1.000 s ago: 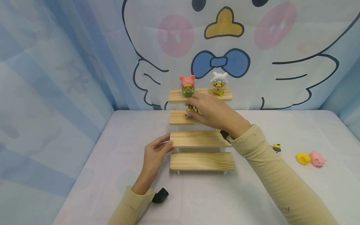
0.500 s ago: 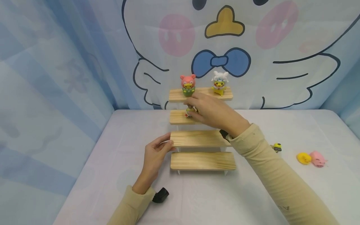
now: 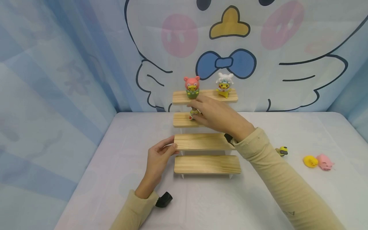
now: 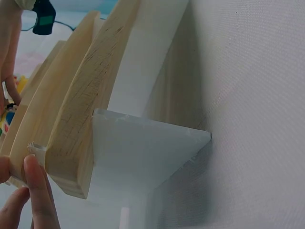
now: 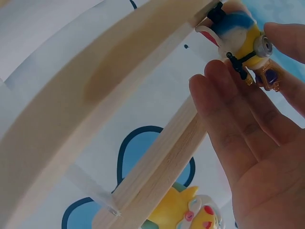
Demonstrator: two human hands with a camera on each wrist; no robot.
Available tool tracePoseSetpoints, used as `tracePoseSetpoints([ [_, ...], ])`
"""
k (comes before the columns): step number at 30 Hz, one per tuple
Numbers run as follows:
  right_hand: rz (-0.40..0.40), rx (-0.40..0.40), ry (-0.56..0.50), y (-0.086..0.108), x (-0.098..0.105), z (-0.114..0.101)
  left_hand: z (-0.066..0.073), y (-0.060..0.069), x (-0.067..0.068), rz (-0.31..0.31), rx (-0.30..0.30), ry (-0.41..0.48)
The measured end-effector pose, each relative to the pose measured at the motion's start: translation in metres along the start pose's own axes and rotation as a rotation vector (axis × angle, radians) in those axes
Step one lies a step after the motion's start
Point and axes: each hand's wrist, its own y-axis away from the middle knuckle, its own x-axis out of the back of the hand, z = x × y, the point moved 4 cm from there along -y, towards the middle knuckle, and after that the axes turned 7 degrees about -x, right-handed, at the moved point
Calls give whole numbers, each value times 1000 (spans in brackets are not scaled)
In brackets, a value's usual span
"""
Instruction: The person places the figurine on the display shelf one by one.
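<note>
In the head view, the right hand (image 3: 216, 114) partly hides the toy (image 3: 194, 112) and covers its shelf's (image 3: 181, 120) right end. The left wrist view cuts off most of the left hand (image 3: 156, 158), and the curtain drawing (image 3: 227, 44) runs past the head view's top edge

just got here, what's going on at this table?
A person's right hand holds a goggled figurine at the second shelf from the top of a four-shelf stand. The left hand grips the left end of the third shelf. Two figurines stand on the top shelf; three more toys lie on the table at right.
</note>
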Motion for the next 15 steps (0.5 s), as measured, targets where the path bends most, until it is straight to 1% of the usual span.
tracePoseSetpoints([
  [7, 27, 25, -15, 2, -1, 0, -1, 0, 0, 0, 2, -2],
  [15, 35, 21, -11, 2, -2, 0, -2, 0, 1, -5, -5, 9],
])
